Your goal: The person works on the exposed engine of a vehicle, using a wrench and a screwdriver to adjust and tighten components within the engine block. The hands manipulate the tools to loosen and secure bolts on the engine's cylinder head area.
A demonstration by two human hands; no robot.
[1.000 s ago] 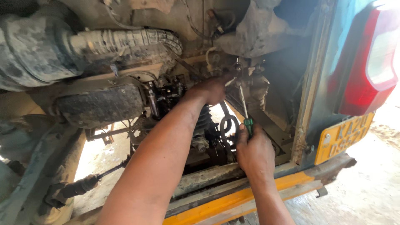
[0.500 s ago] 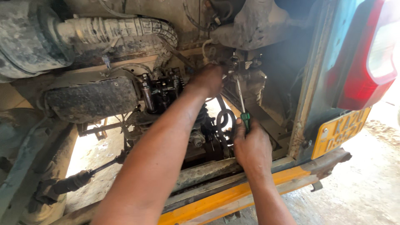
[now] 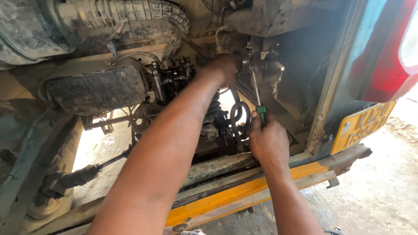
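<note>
My right hand (image 3: 267, 141) grips the green handle of a screwdriver (image 3: 257, 98), whose thin metal shaft points up into a dirty engine part (image 3: 261, 65) under the rear of a vehicle. My left hand (image 3: 224, 67) reaches deep along my outstretched arm and rests on that same greasy assembly, next to the screwdriver tip; its fingers are partly hidden. Black looped hoses (image 3: 239, 117) hang between the two hands.
A ribbed dusty hose (image 3: 126, 13) and a dark muffler-like cylinder (image 3: 96, 89) lie at the upper left. A yellow bumper bar (image 3: 226, 196) runs below my arms. A red tail lamp (image 3: 392, 65) and a yellow plate (image 3: 363, 126) are at right. Sandy ground lies below.
The view has shifted slightly. My right hand with the screwdriver has stayed low while the left hand has stayed on the engine part.
</note>
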